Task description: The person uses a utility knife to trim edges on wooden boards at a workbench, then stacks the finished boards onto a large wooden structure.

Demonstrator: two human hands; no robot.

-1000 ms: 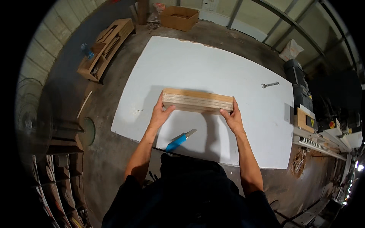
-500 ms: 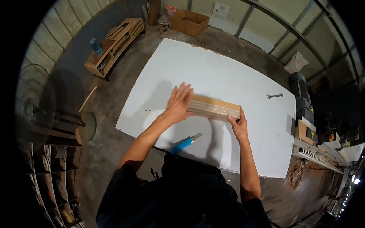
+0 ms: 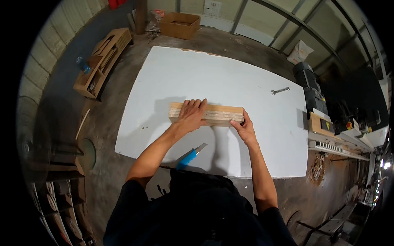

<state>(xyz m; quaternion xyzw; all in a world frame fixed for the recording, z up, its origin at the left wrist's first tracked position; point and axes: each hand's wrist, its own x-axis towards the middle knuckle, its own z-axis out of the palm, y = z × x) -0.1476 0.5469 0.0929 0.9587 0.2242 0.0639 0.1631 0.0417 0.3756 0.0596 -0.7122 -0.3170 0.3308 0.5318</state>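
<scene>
Both hands on a long pale layered plywood block (image 3: 213, 114) at the middle of the white worktop (image 3: 246, 78).
Left hand (image 3: 191, 115) lies flat on top, fingers spread; right hand (image 3: 243, 128) grips the block's right end. A blue-handled utility knife (image 3: 190, 157) lies nearer the person than the block.

Take the wood block (image 3: 207, 114) as your landmark, lying across the middle of the white board (image 3: 230, 78). Your left hand (image 3: 191, 115) lies flat on top of it; your right hand (image 3: 244, 129) grips its right end. Beyond the block, the board is bare and open to reach. Far right of the block, a small wrench (image 3: 280, 90) lies near the board's edge. Nearer you than the block, a blue-handled knife (image 3: 190, 157) rests between your forearms. Further right, past the board's edge, machinery (image 3: 324, 119) blocks passage.
</scene>
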